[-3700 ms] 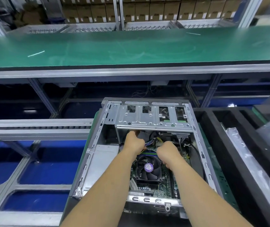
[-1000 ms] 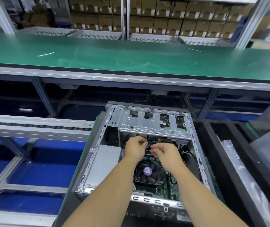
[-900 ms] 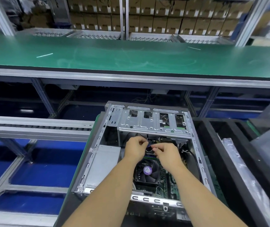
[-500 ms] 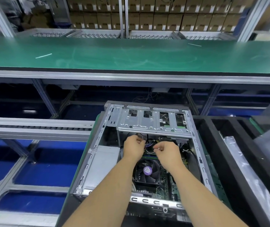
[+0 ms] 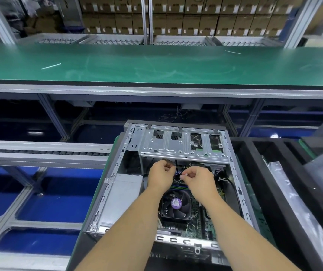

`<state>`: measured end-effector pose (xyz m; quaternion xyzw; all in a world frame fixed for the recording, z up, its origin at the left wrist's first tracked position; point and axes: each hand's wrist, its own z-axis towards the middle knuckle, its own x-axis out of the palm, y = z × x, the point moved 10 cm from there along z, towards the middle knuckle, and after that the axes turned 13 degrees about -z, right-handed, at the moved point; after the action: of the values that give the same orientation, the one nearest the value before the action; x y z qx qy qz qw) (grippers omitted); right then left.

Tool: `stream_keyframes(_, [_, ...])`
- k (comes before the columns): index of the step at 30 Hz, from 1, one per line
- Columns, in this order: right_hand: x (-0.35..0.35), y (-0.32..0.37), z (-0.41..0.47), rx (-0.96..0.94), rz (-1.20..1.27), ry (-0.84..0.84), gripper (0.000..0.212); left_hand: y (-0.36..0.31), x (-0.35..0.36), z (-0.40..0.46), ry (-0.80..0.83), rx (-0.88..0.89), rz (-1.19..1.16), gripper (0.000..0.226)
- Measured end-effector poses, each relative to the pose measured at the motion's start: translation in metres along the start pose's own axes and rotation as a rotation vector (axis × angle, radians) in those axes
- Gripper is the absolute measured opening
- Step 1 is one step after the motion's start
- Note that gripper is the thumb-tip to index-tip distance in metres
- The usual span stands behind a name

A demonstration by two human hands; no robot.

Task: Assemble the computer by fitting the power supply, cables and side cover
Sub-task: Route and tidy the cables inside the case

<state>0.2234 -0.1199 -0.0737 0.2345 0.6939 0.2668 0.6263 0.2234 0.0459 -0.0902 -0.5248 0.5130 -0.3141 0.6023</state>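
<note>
Left hand (image 5: pixel 161 178) is gripping the cable bundle (image 5: pixel 177 174); right hand (image 5: pixel 198 180) is pinching a white tie (image 5: pixel 186 175). Loose wires could be snagging the CPU fan (image 5: pixel 176 205) nearby.

case: open computer case (image 5: pixel 115 194) is laid on its side, side cover off
left hand (image 5: pixel 161 178): curled on the cable bundle (image 5: pixel 178 173) under the drive cage (image 5: pixel 184 147)
right hand (image 5: pixel 198 179): a small white piece is pinched beside the bundle
fan (image 5: pixel 176 205): seen between the forearms

Computer case (image 5: pixel 233 173): bare stamped metal, dull sheen. Behind it, conveyor belt (image 5: pixel 156 63): matt green, faintly scuffed. Cartons (image 5: pixel 195 16): brown cardboard.
</note>
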Motion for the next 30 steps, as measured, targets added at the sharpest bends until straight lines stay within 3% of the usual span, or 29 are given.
stream_keyframes(15, [0.004, -0.002, 0.002, 0.009, 0.098, 0.013, 0.004, -0.001, 0.001, -0.001, 0.028, 0.002, 0.076, 0.003])
stream_keyframes(20, [0.004, -0.004, 0.003, 0.038, 0.195, 0.015, 0.006, -0.007, 0.003, -0.003, 0.061, 0.058, 0.061, 0.01])
stream_keyframes(24, [0.003, -0.007, 0.004, 0.048, 0.209, 0.009, 0.02, -0.01, 0.008, -0.008, 0.13, 0.114, 0.152, 0.018])
stream_keyframes(30, [0.002, -0.01, 0.003, 0.083, 0.253, -0.012, 0.012, -0.013, 0.006, -0.01, 0.125, 0.123, 0.18, 0.011])
